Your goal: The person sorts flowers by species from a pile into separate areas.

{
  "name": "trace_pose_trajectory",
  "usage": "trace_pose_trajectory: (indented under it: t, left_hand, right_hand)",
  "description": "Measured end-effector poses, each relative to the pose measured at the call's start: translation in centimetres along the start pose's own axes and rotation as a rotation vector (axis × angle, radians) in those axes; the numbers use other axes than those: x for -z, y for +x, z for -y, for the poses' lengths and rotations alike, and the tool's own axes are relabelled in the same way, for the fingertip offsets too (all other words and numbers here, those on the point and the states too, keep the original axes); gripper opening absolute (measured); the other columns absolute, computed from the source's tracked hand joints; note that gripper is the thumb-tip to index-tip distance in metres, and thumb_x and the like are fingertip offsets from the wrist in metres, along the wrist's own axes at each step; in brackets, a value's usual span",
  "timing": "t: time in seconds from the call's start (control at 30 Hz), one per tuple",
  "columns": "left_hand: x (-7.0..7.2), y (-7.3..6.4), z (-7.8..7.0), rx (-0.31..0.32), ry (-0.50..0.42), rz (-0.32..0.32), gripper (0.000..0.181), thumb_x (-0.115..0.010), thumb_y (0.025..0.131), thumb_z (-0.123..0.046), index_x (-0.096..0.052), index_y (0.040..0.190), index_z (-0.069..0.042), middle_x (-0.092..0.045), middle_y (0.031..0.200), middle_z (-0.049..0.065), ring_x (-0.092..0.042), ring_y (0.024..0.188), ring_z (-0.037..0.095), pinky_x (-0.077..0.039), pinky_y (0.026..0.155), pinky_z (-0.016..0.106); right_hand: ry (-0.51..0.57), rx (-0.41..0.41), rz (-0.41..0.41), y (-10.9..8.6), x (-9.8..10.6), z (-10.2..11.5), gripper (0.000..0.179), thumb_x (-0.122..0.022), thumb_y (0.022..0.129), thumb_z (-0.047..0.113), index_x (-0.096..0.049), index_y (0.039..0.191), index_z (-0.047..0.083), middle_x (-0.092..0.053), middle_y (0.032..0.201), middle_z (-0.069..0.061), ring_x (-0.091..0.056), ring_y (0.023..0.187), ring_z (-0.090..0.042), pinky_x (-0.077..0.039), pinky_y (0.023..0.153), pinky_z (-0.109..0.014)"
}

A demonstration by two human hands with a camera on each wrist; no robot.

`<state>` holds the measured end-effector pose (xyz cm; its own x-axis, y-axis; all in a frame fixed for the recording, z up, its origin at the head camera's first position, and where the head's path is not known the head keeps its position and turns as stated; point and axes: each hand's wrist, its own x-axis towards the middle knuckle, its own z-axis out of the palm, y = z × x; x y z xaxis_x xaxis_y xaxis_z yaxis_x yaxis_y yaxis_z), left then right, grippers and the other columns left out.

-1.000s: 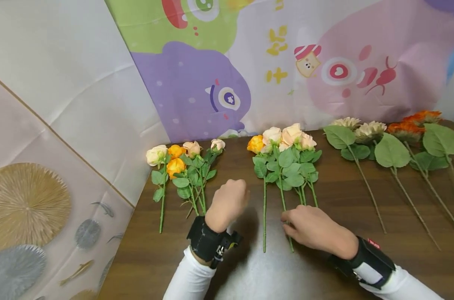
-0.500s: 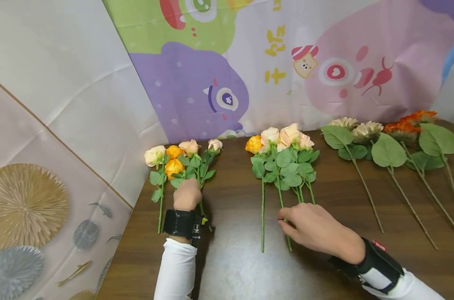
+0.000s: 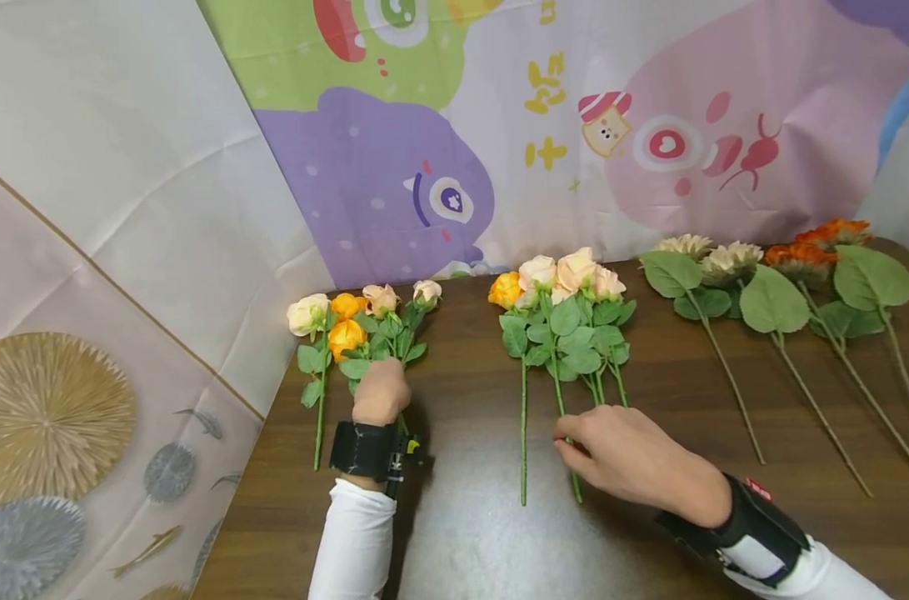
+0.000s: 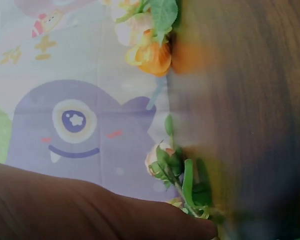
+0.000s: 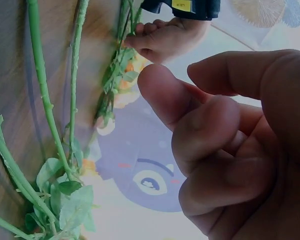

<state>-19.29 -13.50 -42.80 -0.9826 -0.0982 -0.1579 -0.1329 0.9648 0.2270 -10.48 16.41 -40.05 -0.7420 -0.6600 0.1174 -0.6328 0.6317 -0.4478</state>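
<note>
My left hand (image 3: 382,390) reaches down over the left group of artificial roses, fingers curled in at their stems. In the left wrist view a digit lies at the stem of a pale pink rose (image 4: 162,159); the right wrist view shows the left fingertips (image 5: 129,41) pinching at the stems. That group has two orange roses (image 3: 347,339) and a cream rose (image 3: 307,315) lying apart at its left. My right hand (image 3: 634,450) hovers by the stems of the middle roses (image 3: 576,270). Its fingers are loosely bent with nothing between them, as the right wrist view shows.
Long-stemmed flowers, cream (image 3: 731,263) and orange (image 3: 801,260), with broad leaves, lie along the right of the brown wooden table (image 3: 484,517). A cartoon-printed cloth (image 3: 379,183) hangs behind, and a patterned panel (image 3: 192,367) borders the left edge.
My left hand has moved left from between the two rose groups to the left group's stems, its fingers now down among them. The right hand has barely shifted.
</note>
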Motion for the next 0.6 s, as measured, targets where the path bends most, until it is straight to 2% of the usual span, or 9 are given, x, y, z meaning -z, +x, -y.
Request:
trace_pose_trajectory:
  t: [0.13,0.33,0.47,0.6]
  left_hand:
    - [0.5,-0.1,0.0,-0.011,-0.009,0.000,0.015,-0.047,0.086,0.003,-0.062,0.087,0.004,-0.063,0.083,0.022,-0.055,0.059,0.027,-0.039,0.045,0.035]
    - [1.1,-0.4,-0.4,-0.006,-0.006,0.013,0.014,-0.049,0.083,0.005,-0.063,0.084,0.004,-0.063,0.085,0.022,-0.055,0.064,0.026,-0.043,0.048,0.036]
    - [0.8,-0.2,-0.4,-0.015,-0.013,0.013,0.015,-0.048,0.086,0.003,-0.063,0.083,0.004,-0.064,0.082,0.021,-0.054,0.060,0.025,-0.043,0.045,0.035]
    - [0.6,0.1,-0.1,-0.017,-0.021,-0.021,0.017,-0.048,0.086,0.002,-0.063,0.080,0.004,-0.063,0.078,0.021,-0.054,0.057,0.026,-0.040,0.043,0.035]
  right_hand:
    - [0.000,0.017,0.006,0.0,0.0,0.0,0.009,-0.056,0.089,0.015,-0.065,0.087,0.018,-0.051,0.058,0.012,-0.036,0.044,0.000,-0.032,0.040,-0.022]
    - [-0.003,0.026,0.009,0.2,-0.2,-0.1,0.010,-0.056,0.089,0.015,-0.064,0.083,0.019,-0.047,0.055,0.012,-0.035,0.043,0.000,-0.030,0.039,-0.021]
    - [-0.001,0.026,0.013,0.1,-0.3,-0.1,0.010,-0.056,0.089,0.015,-0.063,0.082,0.020,-0.046,0.054,0.012,-0.034,0.043,0.000,-0.027,0.039,-0.021]
    - [-0.003,0.032,0.015,0.1,-0.3,-0.2,0.012,-0.056,0.089,0.015,-0.061,0.080,0.020,-0.043,0.053,0.012,-0.033,0.043,0.000,-0.026,0.039,-0.020]
